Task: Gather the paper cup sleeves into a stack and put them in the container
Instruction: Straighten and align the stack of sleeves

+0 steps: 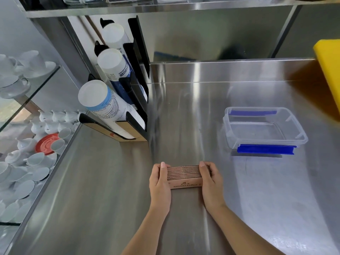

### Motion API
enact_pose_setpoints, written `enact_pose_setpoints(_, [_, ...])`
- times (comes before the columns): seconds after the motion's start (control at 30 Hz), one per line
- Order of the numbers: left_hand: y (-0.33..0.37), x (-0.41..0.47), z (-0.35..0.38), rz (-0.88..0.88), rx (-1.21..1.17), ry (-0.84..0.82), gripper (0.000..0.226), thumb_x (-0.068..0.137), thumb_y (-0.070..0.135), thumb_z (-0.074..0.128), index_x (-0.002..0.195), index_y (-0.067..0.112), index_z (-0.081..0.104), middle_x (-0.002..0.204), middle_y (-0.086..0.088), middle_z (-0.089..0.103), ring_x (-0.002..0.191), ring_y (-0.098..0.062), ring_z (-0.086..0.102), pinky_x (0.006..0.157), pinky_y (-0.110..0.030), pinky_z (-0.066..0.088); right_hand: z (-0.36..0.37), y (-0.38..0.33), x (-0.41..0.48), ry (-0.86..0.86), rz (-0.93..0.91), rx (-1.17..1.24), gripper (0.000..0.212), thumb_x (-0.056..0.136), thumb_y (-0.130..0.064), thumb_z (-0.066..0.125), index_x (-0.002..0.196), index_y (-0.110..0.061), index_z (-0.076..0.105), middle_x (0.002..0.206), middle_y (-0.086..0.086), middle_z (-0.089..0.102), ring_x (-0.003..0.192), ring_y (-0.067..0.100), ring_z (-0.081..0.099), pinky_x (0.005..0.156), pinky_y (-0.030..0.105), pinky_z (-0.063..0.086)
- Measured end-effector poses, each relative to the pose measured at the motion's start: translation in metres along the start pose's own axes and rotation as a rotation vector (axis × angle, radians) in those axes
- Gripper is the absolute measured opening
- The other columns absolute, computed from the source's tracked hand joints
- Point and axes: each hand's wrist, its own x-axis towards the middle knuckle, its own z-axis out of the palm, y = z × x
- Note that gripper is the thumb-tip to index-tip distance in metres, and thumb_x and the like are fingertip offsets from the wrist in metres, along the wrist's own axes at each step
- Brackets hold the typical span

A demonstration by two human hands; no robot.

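Note:
A stack of brown paper cup sleeves (184,174) stands on edge on the steel counter, pressed together from both ends. My left hand (159,184) grips its left end, thumb over the top. My right hand (211,183) grips its right end the same way. The clear plastic container (265,142) with blue clips sits open and empty to the far right of the stack, about a hand's length away.
A black rack of paper cup tubes (114,100) stands at the back left of the steel counter (110,190). A yellow block (329,74) leans at the far right. White cups and saucers (27,162) fill glass shelves beyond the counter's left edge.

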Motion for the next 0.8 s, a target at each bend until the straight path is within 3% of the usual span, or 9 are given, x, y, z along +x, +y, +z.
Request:
enact_pose_setpoints(0.13, [0.002, -0.005, -0.015, 0.030, 0.080, -0.224, 0.015, 0.086, 0.031, 0.057, 0.087, 0.017, 0.054, 0.080, 0.001, 0.061, 0.073, -0.006, 0.061, 0.063, -0.012, 0.050, 0.000, 0.000, 0.000, 0.002, 0.006, -0.020, 0.021, 0.094, -0.023, 0.047, 0.075, -0.018, 0.057, 0.071, -0.004, 0.058, 0.065, -0.002, 0.053, 0.060, 0.007, 0.042])
enact_pose_setpoints(0.23, [0.001, -0.004, -0.040, 0.060, 0.325, -0.393, 0.060, 0.059, 0.048, 0.072, 0.112, 0.033, 0.048, 0.104, 0.003, 0.060, 0.100, -0.009, 0.059, 0.087, -0.024, 0.049, -0.003, -0.001, 0.000, -0.033, 0.015, -0.043, 0.022, 0.094, -0.025, 0.045, 0.076, -0.020, 0.056, 0.073, -0.004, 0.058, 0.064, -0.006, 0.053, 0.063, 0.010, 0.043])
enact_pose_setpoints(0.3, [-0.001, -0.001, -0.056, 0.077, 0.450, -0.465, 0.077, 0.054, 0.044, 0.078, 0.122, 0.037, 0.041, 0.120, 0.003, 0.056, 0.113, -0.013, 0.054, 0.099, -0.032, 0.044, -0.004, -0.002, -0.001, -0.052, 0.006, -0.074, 0.023, 0.095, -0.026, 0.043, 0.076, -0.021, 0.055, 0.074, -0.005, 0.058, 0.066, -0.006, 0.053, 0.063, 0.008, 0.042])
enact_pose_setpoints(0.43, [-0.005, 0.003, -0.072, 0.140, 0.667, -0.399, 0.072, 0.062, 0.036, 0.076, 0.126, 0.028, 0.044, 0.126, 0.005, 0.055, 0.118, -0.012, 0.052, 0.108, -0.040, 0.041, -0.004, -0.005, -0.001, -0.062, 0.013, -0.113, 0.021, 0.095, -0.028, 0.042, 0.081, -0.021, 0.055, 0.078, -0.005, 0.059, 0.077, 0.005, 0.054, 0.069, 0.018, 0.042])
enact_pose_setpoints(0.53, [-0.001, 0.000, -0.068, 0.178, 0.697, -0.323, 0.050, 0.073, 0.026, 0.074, 0.112, 0.041, 0.048, 0.119, 0.006, 0.059, 0.113, -0.013, 0.054, 0.104, -0.041, 0.043, -0.005, -0.006, -0.001, -0.081, 0.005, -0.128, 0.020, 0.096, -0.028, 0.041, 0.081, -0.023, 0.054, 0.078, -0.006, 0.058, 0.077, 0.003, 0.054, 0.065, 0.007, 0.042])
enact_pose_setpoints(0.67, [0.000, -0.002, -0.064, 0.173, 0.699, -0.284, 0.043, 0.074, 0.026, 0.073, 0.100, 0.048, 0.047, 0.114, 0.006, 0.060, 0.109, -0.013, 0.055, 0.103, -0.039, 0.044, -0.011, -0.010, 0.002, -0.175, 0.017, -0.194, 0.022, 0.096, -0.030, 0.040, 0.084, -0.018, 0.054, 0.077, -0.007, 0.058, 0.076, 0.005, 0.054, 0.062, 0.001, 0.040])
enact_pose_setpoints(0.8, [-0.001, -0.001, -0.065, 0.150, 0.693, -0.292, 0.040, 0.070, 0.036, 0.072, 0.103, 0.044, 0.051, 0.114, 0.007, 0.061, 0.109, -0.015, 0.056, 0.101, -0.043, 0.045, -0.029, -0.014, 0.003, -0.308, 0.068, -0.202, 0.015, 0.093, -0.032, 0.047, 0.097, -0.023, 0.058, 0.093, -0.007, 0.063, 0.091, 0.006, 0.057, 0.079, 0.013, 0.042])
